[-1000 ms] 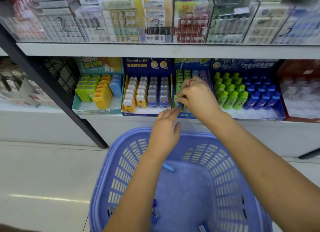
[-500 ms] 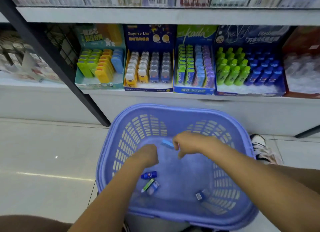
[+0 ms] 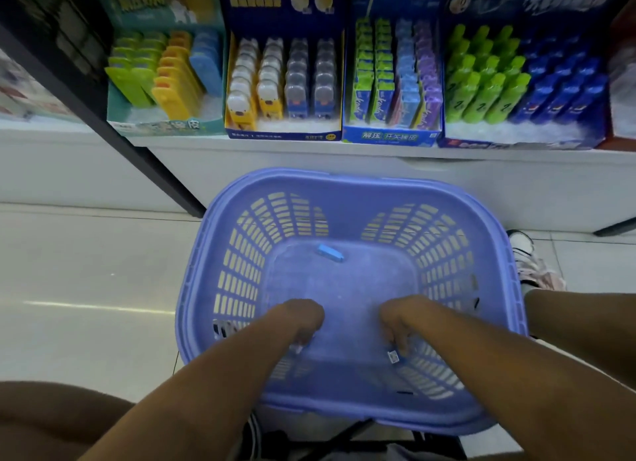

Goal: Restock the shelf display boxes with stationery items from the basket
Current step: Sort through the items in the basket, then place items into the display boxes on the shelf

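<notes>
The purple plastic basket [image 3: 220, 254] sits on the floor below the shelf. Both my hands reach down into its near half. My left hand [image 3: 300, 321] curls its fingers over a small stationery piece [image 3: 297, 349], of which only a pale end shows. My right hand [image 3: 401, 323] pinches a small blue pack with a barcode label [image 3: 393, 356]. Alone at the far side of the basket floor lies a light blue eraser [image 3: 330, 253]. On the shelf, the Kada display box [image 3: 390, 137] holds rows of green, blue and purple packs.
Beside it stand a teal box [image 3: 165, 125] of yellow and green items, a dark blue Gaspard et Lisa box [image 3: 284, 135], and a box of green and blue bottles [image 3: 516, 140]. A black shelf post [image 3: 103, 116] slants left. A shoe [image 3: 528, 261] is beside the basket.
My right hand left the Kada box on the shelf, and both hands dropped into the basket and moved to its near side, onto the small packs there. The camera tilted down.
</notes>
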`<state>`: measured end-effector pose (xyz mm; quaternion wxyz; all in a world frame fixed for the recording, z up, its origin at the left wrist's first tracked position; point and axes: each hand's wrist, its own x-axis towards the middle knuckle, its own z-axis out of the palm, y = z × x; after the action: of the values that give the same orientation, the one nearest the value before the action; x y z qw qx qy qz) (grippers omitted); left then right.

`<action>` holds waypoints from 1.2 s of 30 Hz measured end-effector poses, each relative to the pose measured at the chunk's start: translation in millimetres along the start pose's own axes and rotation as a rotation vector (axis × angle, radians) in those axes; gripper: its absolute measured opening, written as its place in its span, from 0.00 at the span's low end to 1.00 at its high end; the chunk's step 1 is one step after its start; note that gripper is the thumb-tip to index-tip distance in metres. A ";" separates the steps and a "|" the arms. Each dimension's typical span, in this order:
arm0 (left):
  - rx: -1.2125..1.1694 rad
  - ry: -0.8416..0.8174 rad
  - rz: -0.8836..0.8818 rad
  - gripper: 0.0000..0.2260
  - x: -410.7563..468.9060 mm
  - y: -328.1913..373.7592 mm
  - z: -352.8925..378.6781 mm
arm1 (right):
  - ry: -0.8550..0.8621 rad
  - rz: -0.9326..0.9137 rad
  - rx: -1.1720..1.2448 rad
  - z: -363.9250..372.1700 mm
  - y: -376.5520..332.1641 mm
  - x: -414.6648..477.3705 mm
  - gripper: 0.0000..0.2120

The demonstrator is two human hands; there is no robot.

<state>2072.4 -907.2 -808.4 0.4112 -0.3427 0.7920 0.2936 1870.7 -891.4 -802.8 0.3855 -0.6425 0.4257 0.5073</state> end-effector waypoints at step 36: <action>-1.965 0.703 0.526 0.06 -149.3 -51.0 -143.0 | 1.232 -0.675 1.091 -158.4 23.9 -219.2 0.09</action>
<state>2111.7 -999.3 -620.4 -0.3709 -0.4071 0.3319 0.7658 1872.5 -1012.2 -559.7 0.4694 -0.6196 0.5278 -0.3425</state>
